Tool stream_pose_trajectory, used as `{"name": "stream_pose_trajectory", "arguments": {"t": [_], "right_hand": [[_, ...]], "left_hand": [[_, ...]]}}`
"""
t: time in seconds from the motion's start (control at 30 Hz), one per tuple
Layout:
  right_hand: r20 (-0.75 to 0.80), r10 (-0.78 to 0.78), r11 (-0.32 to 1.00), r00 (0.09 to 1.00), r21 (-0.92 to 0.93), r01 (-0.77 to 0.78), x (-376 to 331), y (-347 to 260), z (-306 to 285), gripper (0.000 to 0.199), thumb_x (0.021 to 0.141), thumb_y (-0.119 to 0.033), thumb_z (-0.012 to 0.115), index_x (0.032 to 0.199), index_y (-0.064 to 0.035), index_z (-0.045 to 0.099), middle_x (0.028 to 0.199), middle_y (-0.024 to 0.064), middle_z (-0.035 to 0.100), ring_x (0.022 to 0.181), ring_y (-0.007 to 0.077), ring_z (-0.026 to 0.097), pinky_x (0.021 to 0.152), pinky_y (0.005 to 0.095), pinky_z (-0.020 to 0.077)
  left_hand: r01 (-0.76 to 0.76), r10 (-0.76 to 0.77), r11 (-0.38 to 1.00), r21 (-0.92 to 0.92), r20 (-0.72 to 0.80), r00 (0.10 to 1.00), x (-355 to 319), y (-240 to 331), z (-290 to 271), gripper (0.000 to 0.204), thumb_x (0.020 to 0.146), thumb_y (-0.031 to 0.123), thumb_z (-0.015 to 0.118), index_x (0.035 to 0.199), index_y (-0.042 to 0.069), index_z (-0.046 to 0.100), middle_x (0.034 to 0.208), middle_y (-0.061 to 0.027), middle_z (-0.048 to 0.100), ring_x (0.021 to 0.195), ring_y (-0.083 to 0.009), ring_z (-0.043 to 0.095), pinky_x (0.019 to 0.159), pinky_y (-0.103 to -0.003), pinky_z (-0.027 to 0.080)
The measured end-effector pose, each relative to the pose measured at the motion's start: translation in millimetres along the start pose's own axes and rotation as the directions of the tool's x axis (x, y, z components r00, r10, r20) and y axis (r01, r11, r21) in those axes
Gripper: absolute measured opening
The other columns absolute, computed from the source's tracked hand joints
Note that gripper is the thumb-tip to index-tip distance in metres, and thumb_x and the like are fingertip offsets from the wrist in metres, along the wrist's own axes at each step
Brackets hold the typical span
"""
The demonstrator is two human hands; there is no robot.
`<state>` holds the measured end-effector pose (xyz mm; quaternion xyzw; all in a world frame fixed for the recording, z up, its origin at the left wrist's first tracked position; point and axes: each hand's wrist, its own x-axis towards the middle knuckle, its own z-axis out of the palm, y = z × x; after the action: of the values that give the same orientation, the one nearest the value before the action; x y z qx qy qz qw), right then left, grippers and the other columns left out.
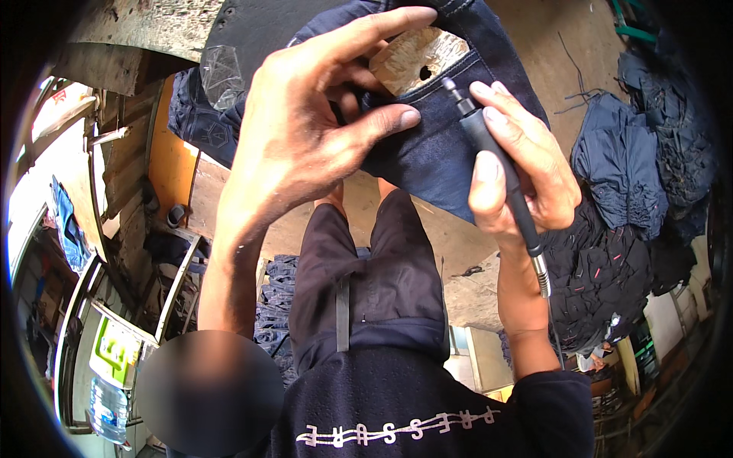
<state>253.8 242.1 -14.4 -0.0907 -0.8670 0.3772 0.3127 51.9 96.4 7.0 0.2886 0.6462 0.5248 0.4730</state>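
Observation:
My left hand (pixel 294 126) is over dark blue jeans (pixel 439 145), its index finger and thumb spread wide apart. The other fingers bend inward beside a tan, flaky-surfaced piece (pixel 424 57) with a dark hole, which shows through a gap in the denim. Whether those bent fingers touch the cloth, I cannot tell. In my right hand (pixel 527 164) is a black pen-shaped rotary tool handpiece (pixel 492 141), with a metal tip pointing up and left, close to the denim. A metal-sleeved cord runs down from its lower end.
Behind the jeans is a dark rounded board (pixel 252 38). More denim (pixel 200 114) hangs at its left. Heaps of dark garments (pixel 622 164) lie to the right, and folded jeans (pixel 276 305) are by my legs. At lower left are a chair frame (pixel 76 328) and a water bottle (pixel 109 408).

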Motion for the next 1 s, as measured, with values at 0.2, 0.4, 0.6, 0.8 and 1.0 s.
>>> {"name": "stream_pose_trajectory", "arguments": {"t": [0.2, 0.4, 0.6, 0.8, 1.0], "right_hand": [[0.029, 0.017, 0.999, 0.999, -0.032, -0.016, 2, -1, 2, 0.032, 0.088, 0.0, 0.071, 0.117, 0.011, 0.075, 0.111, 0.0297, 0.08, 0.112, 0.0444, 0.08, 0.104, 0.0564, 0.0622], [0.019, -0.001, 0.999, 1.0, -0.048, 0.002, 4, 0, 4, 0.033, 0.083, 0.003, 0.071, 0.115, 0.0109, 0.077, 0.107, 0.0282, 0.08, 0.11, 0.0438, 0.08, 0.104, 0.057, 0.0625], [0.028, 0.006, 0.999, 1.0, -0.054, -0.004, 5, 0, 3, 0.034, 0.084, 0.001, 0.071, 0.116, 0.0106, 0.077, 0.111, 0.0301, 0.08, 0.11, 0.0433, 0.08, 0.104, 0.0542, 0.0628], [0.029, 0.025, 0.998, 0.999, -0.059, -0.023, 3, -1, 3, 0.034, 0.084, 0.0, 0.071, 0.116, 0.0105, 0.077, 0.113, 0.0304, 0.08, 0.11, 0.0432, 0.08, 0.104, 0.0529, 0.0631], [0.021, 0.057, 0.998, 0.998, -0.041, -0.056, 2, -3, 3, 0.034, 0.085, 0.001, 0.07, 0.116, 0.0106, 0.077, 0.115, 0.0297, 0.08, 0.112, 0.0435, 0.08, 0.105, 0.0512, 0.0622]], "left_hand": [[-0.017, 0.017, 1.0, 0.01, -0.01, 1.0, 5, -1, 3, 0.065, 0.096, -0.005, 0.078, 0.158, 0.004, 0.059, 0.142, -0.0153, 0.073, 0.125, -0.0185, 0.07, 0.107, -0.031, 0.055], [-0.031, 0.031, 0.999, 0.007, -0.048, 0.998, 11, -6, 12, 0.066, 0.095, -0.005, 0.079, 0.158, 0.004, 0.06, 0.14, -0.0145, 0.074, 0.122, -0.0174, 0.07, 0.104, -0.031, 0.056], [-0.043, 0.044, 0.999, 0.028, -0.016, 0.999, 8, -5, 5, 0.066, 0.094, -0.006, 0.08, 0.157, 0.004, 0.061, 0.138, -0.0137, 0.074, 0.12, -0.0162, 0.07, 0.102, -0.03, 0.056], [-0.043, 0.044, 0.999, 0.03, -0.015, 0.999, 9, -7, 6, 0.067, 0.094, -0.006, 0.08, 0.157, 0.005, 0.062, 0.136, -0.0129, 0.074, 0.118, -0.015, 0.07, 0.1, -0.029, 0.056], [-0.034, 0.035, 0.999, 0.023, -0.021, 0.999, 7, -8, 6, 0.067, 0.093, -0.007, 0.081, 0.156, 0.005, 0.062, 0.134, -0.012, 0.075, 0.115, -0.0138, 0.07, 0.098, -0.028, 0.056]]}}
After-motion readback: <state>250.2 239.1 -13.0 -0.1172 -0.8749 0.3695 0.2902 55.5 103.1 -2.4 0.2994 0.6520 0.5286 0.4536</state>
